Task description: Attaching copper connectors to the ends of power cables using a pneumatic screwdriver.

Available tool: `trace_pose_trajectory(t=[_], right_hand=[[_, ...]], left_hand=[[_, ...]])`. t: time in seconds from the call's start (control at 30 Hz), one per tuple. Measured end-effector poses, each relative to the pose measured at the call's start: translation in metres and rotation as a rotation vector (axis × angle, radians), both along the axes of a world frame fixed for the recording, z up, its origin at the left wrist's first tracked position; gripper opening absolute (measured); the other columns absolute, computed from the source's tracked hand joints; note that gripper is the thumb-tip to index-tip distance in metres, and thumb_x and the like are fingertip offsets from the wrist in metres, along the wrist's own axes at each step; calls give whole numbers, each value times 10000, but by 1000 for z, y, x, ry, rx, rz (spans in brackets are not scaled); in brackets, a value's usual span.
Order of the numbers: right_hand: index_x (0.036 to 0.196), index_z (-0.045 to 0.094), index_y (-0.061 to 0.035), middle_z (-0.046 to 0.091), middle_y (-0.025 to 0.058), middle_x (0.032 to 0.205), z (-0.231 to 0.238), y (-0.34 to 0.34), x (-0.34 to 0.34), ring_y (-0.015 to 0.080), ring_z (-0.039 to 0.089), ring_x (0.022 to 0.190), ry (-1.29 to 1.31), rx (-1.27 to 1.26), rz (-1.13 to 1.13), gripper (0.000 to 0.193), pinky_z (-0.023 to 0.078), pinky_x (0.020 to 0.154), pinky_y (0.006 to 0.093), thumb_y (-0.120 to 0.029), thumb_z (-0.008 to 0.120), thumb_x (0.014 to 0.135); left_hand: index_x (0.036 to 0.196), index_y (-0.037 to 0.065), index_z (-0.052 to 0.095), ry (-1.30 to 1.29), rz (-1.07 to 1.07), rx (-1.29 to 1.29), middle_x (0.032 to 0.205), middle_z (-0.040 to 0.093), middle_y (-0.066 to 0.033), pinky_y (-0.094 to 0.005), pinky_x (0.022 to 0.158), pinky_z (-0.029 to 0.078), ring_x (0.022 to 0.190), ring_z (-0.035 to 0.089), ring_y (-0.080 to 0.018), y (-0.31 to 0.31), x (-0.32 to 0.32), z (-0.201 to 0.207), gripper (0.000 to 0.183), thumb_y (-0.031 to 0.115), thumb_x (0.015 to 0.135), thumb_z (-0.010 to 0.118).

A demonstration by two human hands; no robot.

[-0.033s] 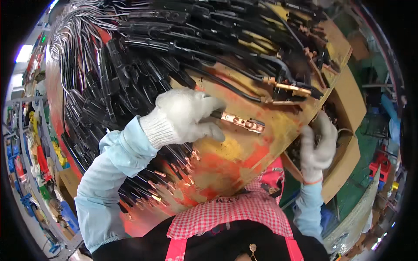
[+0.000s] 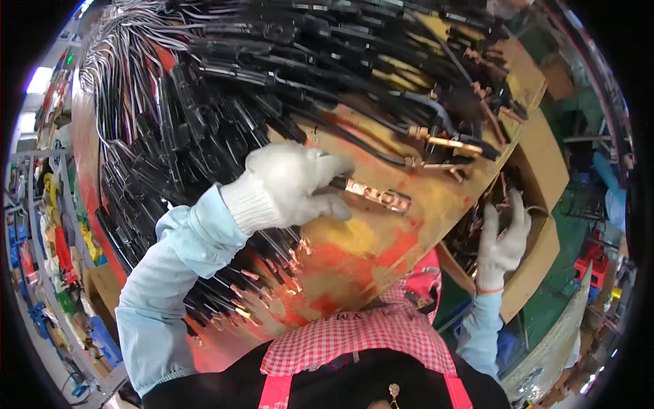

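My left hand (image 2: 293, 184), in a white knit glove, is closed around a black cable whose copper terminal (image 2: 378, 195) points right, over the paint-stained board (image 2: 354, 232). Most of the cable is hidden under the glove. Off the board's right edge, my right hand (image 2: 503, 242), gloved alike, reaches over an open cardboard box (image 2: 538, 255). Its fingers are stretched and apart, with nothing visible between them. Dark and copper-coloured small parts (image 2: 470, 232) lie in that box, close to the fingertips.
Bundles of black cables (image 2: 204, 123) cover the far and left side of the board, several with copper ends (image 2: 449, 143). Grey wires (image 2: 126, 41) fan out at the far left. Shelving with coloured goods (image 2: 58, 252) stands at left; a red object (image 2: 593, 273) is at right.
My right hand has shifted slightly down and its fingers have straightened over the box. The left hand and its cable have hardly moved.
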State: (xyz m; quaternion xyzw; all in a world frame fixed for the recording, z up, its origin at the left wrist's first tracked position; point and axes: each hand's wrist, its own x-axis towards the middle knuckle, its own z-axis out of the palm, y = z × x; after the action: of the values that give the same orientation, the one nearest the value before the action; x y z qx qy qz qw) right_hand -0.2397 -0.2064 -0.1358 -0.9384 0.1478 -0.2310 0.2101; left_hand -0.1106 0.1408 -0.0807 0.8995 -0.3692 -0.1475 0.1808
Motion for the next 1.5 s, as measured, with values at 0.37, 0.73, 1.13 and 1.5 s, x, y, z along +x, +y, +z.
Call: trace_pose_trajectory(t=[0.37,0.73,1.13,1.5], right_hand=[[1484,408,-75,663,160,1006,-103,-128,-115,287,677,790,379,340,-683,863,535,640,412,-357,779,757],[1148,638,35,692,165,965,58,3,27,266,685,830,-458,1558,290,292,573,700,353,-193,553,987],[1141,508,39,617,138,797,77,138,92,220,607,684,-560,1577,680,290,528,683,368,-25,572,865],[1234,478,-49,601,117,829,75,138,87,252,585,726,-387,1305,753,386,481,690,425,-109,611,876]], left_hand=[[1151,198,708,-93,3,11,890,713,-57,-416,669,557,787,705,-305,-8,1,-13,353,412,870,707],[1077,195,735,-158,95,-37,818,717,-86,-402,616,557,726,706,-296,-20,-1,-10,287,359,841,738],[946,206,720,-164,50,230,710,690,-66,-421,540,526,666,696,-298,-26,-3,-12,235,424,873,671],[888,230,715,-135,60,218,680,680,-59,-423,528,524,653,697,-284,-27,-1,-11,226,449,877,656]])
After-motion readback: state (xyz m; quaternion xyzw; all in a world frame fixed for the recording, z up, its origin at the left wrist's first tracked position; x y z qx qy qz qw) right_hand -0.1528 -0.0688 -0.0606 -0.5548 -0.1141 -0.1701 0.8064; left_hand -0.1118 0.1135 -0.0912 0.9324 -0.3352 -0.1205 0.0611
